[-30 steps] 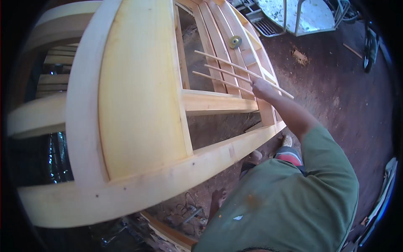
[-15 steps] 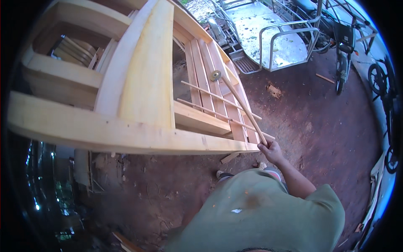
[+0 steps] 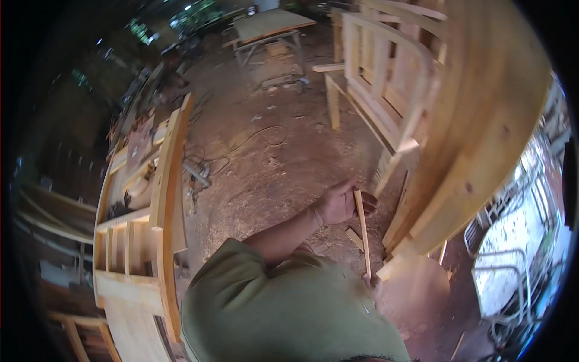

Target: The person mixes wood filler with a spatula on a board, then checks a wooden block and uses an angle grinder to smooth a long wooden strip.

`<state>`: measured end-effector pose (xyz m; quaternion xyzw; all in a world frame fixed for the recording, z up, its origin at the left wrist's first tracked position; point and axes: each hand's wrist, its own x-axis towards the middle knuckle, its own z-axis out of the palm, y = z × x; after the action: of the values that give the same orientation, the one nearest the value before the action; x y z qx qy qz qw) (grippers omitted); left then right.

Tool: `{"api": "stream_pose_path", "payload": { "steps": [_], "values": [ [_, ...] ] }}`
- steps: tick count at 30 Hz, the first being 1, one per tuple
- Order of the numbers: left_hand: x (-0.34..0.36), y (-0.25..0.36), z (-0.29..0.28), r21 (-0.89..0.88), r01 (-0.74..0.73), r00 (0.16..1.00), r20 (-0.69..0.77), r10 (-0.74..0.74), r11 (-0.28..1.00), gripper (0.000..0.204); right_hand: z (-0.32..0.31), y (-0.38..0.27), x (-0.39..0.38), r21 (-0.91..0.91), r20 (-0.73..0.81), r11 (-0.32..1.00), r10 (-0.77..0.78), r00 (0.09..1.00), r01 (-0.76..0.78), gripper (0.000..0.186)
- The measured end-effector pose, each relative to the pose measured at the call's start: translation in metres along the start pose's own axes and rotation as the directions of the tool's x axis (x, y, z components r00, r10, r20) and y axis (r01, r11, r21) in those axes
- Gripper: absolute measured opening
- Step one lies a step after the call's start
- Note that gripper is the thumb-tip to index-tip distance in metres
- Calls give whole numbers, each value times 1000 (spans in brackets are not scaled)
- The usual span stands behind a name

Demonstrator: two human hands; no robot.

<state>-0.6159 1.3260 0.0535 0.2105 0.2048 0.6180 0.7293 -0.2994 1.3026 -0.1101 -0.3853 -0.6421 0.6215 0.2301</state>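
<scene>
A slim pale wooden stick (image 3: pixel 362 229) stands nearly upright in front of my green shirt. My left hand (image 3: pixel 339 205) is at its upper end, fingers curled round it. At the lower end is my right hand (image 3: pixel 375 288), closed on the stick and partly hidden by my shirt. Close to the right of both hands rises a large light-wood furniture frame (image 3: pixel 482 133), its thick boards slanting down toward them. Whether the stick has a metal head cannot be made out.
Another wooden frame with slats (image 3: pixel 386 78) leans beyond my left hand. To my left stands a wooden frame (image 3: pixel 166 175) with loose pieces inside it. A work table (image 3: pixel 274 25) is far back, a cable (image 3: pixel 265 142) lies on the dirt floor, and a metal cart (image 3: pixel 512 259) stands at right.
My view has swung left, so the large frame is now at right. My left hand has come into view on a stick. My right hand has dropped closer to my body.
</scene>
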Motion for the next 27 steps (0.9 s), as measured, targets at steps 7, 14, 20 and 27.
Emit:
{"api": "stream_pose_path", "payload": {
  "steps": [7,14,20,27],
  "values": [
    [-94,91,-93,-119,-494,848,-285,447,861,30,87,-30,93,-192,391,979,15,920,65,43],
    [-281,208,-211,-65,-833,421,-719,553,550,33,225,-67,210,-526,533,828,143,834,194,27],
    [-389,256,-265,78,-983,0,-907,421,168,32,339,-139,307,80,537,994,23,843,-79,15],
    [-423,249,-410,172,-979,-112,-900,421,109,22,467,-253,418,299,470,948,-246,848,109,12]
  ]
}}
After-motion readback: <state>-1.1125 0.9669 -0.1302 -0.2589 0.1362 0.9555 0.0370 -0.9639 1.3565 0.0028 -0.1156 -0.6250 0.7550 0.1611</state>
